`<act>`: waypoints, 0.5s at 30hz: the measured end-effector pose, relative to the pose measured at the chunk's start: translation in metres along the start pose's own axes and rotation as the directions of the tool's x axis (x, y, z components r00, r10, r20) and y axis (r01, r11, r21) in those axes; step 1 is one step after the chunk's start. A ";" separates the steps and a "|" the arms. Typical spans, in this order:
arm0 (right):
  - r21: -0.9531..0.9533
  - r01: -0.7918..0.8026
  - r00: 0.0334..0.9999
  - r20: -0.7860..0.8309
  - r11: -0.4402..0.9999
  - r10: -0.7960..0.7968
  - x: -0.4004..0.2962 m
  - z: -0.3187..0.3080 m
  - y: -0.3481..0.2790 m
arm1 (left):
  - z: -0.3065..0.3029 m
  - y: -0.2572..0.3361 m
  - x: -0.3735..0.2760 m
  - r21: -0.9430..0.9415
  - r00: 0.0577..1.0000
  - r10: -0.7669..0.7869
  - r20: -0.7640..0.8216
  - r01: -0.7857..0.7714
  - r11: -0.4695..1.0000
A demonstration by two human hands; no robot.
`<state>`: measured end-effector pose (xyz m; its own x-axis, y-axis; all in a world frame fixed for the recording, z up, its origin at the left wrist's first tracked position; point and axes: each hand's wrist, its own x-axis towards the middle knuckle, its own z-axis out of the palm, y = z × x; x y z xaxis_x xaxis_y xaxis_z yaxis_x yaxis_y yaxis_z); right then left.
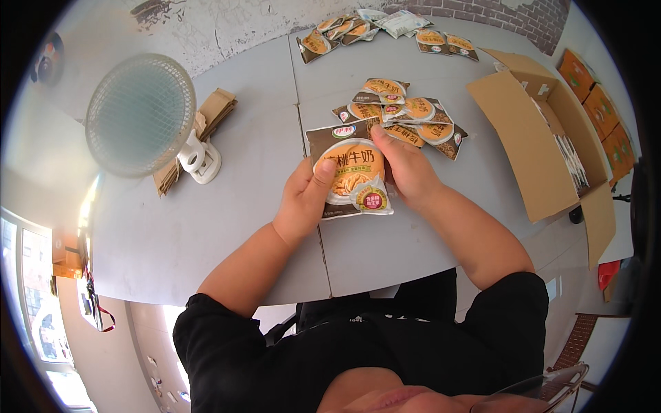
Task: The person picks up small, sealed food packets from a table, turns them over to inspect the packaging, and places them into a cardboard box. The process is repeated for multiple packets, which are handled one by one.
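Between my two hands is a brown and orange milk pouch (356,180), its printed front facing up. My left hand (305,193) grips its left edge, the thumb lying across the front. My right hand (410,168) grips the upper right edge with the thumb on top; the fingers of both hands are mostly hidden behind the pouch. Just beyond it, a loose pile of similar pouches (418,109) lies on the grey table (248,206). More pouches (316,45) lie at the table's far edge, some with their silvery backs up.
An open cardboard box (521,139) holding stacked pouches stands at the right. At the left are a white clip-on fan (142,116) and folded brown cardboard (217,109). Orange cartons (601,111) are stacked beyond the box.
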<state>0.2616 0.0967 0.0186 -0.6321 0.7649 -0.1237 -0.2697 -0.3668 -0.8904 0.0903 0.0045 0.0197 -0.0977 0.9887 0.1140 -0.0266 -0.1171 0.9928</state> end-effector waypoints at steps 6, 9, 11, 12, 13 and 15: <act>-0.371 0.163 0.983 0.139 0.914 -0.119 -0.004 0.003 0.008 | -0.019 -0.011 0.018 -0.245 0.968 -0.160 -0.193 0.111 0.963; -0.392 0.239 0.970 0.140 0.888 -0.200 -0.009 0.009 0.014 | -0.022 -0.017 0.020 0.196 0.952 0.154 -0.264 -0.103 0.975; -0.387 0.230 0.973 0.078 0.893 -0.217 -0.012 0.011 0.014 | -0.023 -0.015 0.017 0.533 0.891 0.428 -0.148 -0.293 0.794; -0.345 0.272 0.962 0.063 0.898 -0.267 -0.012 0.011 0.012 | -0.022 -0.004 0.013 0.648 0.849 0.527 -0.037 -0.381 0.660; -0.303 0.315 0.948 0.046 0.899 -0.316 -0.012 0.010 0.011 | -0.021 0.002 0.011 0.733 0.794 0.602 0.087 -0.460 0.501; -0.320 0.427 0.900 0.061 0.846 -0.431 -0.010 0.009 0.012 | -0.012 -0.004 0.010 0.597 0.810 0.564 0.161 -0.535 0.598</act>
<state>0.2582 0.0801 0.0134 -0.4971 0.8146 0.2990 -0.2655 0.1853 -0.9461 0.0770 0.0134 0.0168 0.0660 0.7499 0.6583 0.6305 -0.5427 0.5550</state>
